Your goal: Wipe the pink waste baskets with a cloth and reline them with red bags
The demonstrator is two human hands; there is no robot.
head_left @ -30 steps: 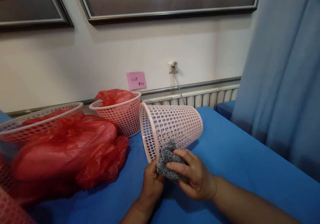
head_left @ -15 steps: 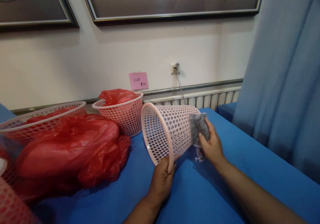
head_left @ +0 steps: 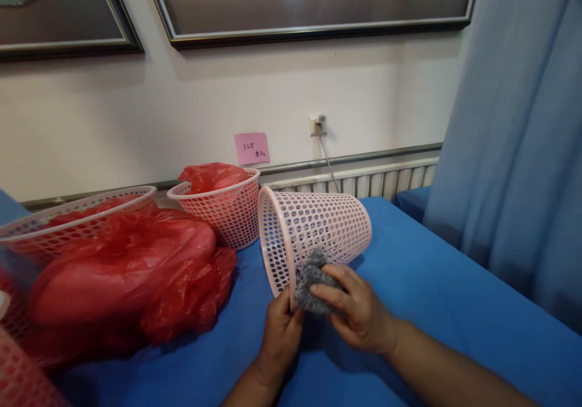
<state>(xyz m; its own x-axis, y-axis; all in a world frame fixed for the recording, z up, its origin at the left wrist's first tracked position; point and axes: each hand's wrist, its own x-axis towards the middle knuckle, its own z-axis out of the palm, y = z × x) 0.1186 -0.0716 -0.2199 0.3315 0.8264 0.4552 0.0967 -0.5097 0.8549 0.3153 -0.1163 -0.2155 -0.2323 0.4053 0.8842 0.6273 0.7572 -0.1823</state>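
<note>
A pale pink perforated plastic wastebasket (head_left: 334, 222) lies tipped on its side, its open mouth facing left and its base to the right. My left hand (head_left: 279, 331) is closed on the lower edge of its rim. In my right hand (head_left: 359, 310) is a grey fuzzy cloth (head_left: 316, 282), bunched under the fingers and pressed against the outer side near the rim. The cloth hides part of the basket's lower wall.
A second pink basket (head_left: 240, 216) holding a red plastic bag (head_left: 211, 178) stands behind. To the left are a wider basket (head_left: 150, 193) and a heap of red bags (head_left: 122, 267). All rest on a blue-covered surface (head_left: 436, 310). A blue curtain (head_left: 513, 122) hangs at right.
My right hand has brought the cloth from the basket's base end leftward and down to near the rim. The basket has turned slightly, while my left hand keeps hold of the rim.
</note>
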